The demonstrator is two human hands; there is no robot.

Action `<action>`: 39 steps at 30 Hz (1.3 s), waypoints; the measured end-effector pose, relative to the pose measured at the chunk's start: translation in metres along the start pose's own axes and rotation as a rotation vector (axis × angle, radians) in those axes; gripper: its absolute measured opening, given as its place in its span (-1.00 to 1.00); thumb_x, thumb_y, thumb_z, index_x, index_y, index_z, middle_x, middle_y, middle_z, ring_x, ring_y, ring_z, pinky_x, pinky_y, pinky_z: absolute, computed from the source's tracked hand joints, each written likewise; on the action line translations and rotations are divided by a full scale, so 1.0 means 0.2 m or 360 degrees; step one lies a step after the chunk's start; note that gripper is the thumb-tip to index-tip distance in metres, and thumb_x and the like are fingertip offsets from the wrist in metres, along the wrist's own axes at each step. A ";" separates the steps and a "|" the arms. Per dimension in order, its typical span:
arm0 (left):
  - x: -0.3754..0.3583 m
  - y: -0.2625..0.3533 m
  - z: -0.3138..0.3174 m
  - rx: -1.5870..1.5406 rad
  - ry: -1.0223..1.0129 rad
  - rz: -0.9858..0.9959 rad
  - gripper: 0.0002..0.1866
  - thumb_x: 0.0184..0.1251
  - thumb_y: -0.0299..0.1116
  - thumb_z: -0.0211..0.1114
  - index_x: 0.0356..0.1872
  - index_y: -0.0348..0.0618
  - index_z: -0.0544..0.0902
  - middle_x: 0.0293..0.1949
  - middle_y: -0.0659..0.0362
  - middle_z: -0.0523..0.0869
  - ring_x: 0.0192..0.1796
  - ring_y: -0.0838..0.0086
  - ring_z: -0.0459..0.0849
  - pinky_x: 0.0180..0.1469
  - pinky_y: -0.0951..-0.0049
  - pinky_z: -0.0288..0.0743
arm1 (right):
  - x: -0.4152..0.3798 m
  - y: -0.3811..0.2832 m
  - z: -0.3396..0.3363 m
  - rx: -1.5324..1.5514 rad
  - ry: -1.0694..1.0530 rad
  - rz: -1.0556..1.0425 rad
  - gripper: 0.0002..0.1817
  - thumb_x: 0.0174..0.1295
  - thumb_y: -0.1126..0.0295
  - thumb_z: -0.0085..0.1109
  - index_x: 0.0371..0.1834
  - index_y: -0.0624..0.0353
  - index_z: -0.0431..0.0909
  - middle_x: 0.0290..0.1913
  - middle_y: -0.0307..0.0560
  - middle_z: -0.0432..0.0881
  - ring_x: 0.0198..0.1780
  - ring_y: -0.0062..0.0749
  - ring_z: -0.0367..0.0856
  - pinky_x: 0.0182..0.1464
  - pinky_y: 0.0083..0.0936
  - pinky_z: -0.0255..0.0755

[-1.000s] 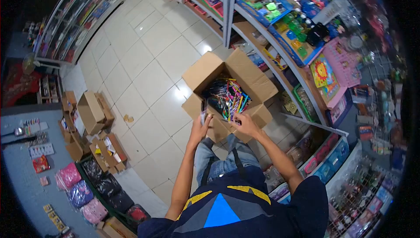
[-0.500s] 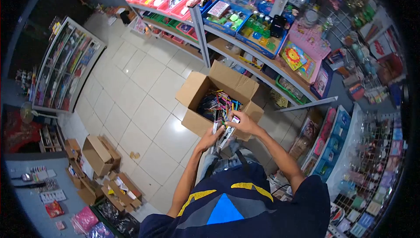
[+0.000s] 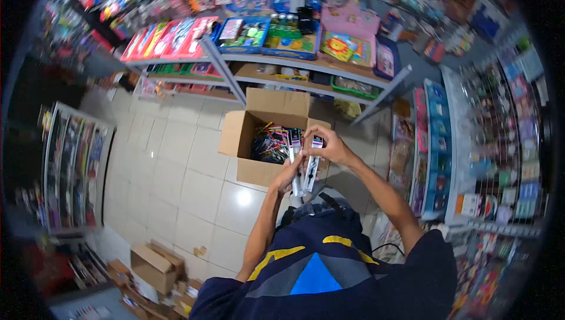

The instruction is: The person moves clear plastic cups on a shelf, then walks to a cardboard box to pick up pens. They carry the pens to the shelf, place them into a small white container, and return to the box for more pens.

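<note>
Both hands are over the near right corner of an open cardboard box. Inside the box lies a jumble of thin, colourful pens or pencils. My left hand is closed around slim clear packets with dark and pink tops. My right hand pinches a similar slim packet near its top, just to the right of the others. Something dark shows inside that packet, too small to name. The fingertips of the two hands nearly meet between the packets.
Behind the box stands a metal shelf with blue trays and pink trays of small goods. A glass display case is at the left. Cardboard boxes lie on the tiled floor at the lower left. Wire racks line the right.
The view has turned, so the box and shelf appear shifted left. My right hand now holds one packet apart from those in my left hand, and the packets show more fully.
</note>
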State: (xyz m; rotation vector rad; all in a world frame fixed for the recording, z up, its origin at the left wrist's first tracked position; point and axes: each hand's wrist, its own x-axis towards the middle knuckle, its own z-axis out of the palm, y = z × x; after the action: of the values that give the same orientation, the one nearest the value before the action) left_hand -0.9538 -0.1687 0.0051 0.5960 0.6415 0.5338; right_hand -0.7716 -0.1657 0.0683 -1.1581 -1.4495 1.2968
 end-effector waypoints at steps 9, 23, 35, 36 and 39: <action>0.05 -0.20 0.35 -0.0161 -0.0554 -0.0530 -0.29 0.30 0.42 -0.40 -0.18 -0.06 0.39 -0.70 0.25 0.32 -0.78 0.62 0.17 -0.71 0.66 0.10 | -0.39 -0.08 -0.12 -0.0994 0.0660 -0.0290 -0.51 0.00 0.23 0.42 -0.05 0.18 0.46 -0.20 0.00 0.57 -0.18 -0.10 0.57 -0.13 -0.32 0.43; 0.18 -0.59 0.84 0.0576 -0.0819 -0.0793 -0.73 0.46 -0.14 0.10 -0.28 -0.13 0.35 -0.54 0.30 0.33 -0.58 0.61 0.31 -0.57 0.57 0.24 | -1.20 0.28 -0.22 -0.0113 0.1714 0.0297 -0.44 0.17 0.15 0.34 0.12 0.24 0.40 -0.14 -0.13 0.55 -0.24 -0.54 0.50 -0.23 -0.55 0.43; 0.41 -1.23 1.45 0.1141 -0.1673 -0.0911 -0.82 0.39 -0.29 0.19 -0.28 -0.19 0.49 -0.58 0.31 0.45 -0.57 0.61 0.41 -0.52 0.52 0.31 | -2.09 0.23 -0.47 0.0274 0.1940 0.0318 -0.69 0.18 0.23 0.33 -0.09 0.17 0.62 -0.25 -0.28 0.64 -0.22 -0.66 0.54 -0.24 -0.61 0.45; 0.40 -1.24 1.55 0.1146 -0.1712 -0.0983 -0.83 0.39 -0.31 0.19 -0.30 -0.19 0.48 -0.57 0.29 0.45 -0.56 0.60 0.42 -0.53 0.52 0.31 | -2.12 0.23 -0.51 0.0392 0.2080 0.0152 -0.72 0.18 0.27 0.33 -0.11 0.18 0.62 -0.24 -0.28 0.65 -0.21 -0.66 0.54 -0.24 -0.60 0.46; 0.46 -1.40 1.69 0.1238 -0.1678 -0.1120 -0.83 0.40 -0.30 0.18 -0.31 -0.17 0.46 -0.59 0.30 0.43 -0.59 0.60 0.40 -0.55 0.52 0.29 | -2.27 0.21 -0.65 0.0314 0.2317 0.0191 -0.72 0.18 0.26 0.33 -0.13 0.19 0.61 -0.24 -0.28 0.65 -0.20 -0.66 0.55 -0.20 -0.58 0.47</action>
State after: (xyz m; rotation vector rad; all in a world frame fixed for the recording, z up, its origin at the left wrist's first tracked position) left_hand -0.5862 -0.4249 0.0064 1.1774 -0.0230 -0.7304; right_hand -0.5465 -0.5819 0.0342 -1.5088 -0.1666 0.3370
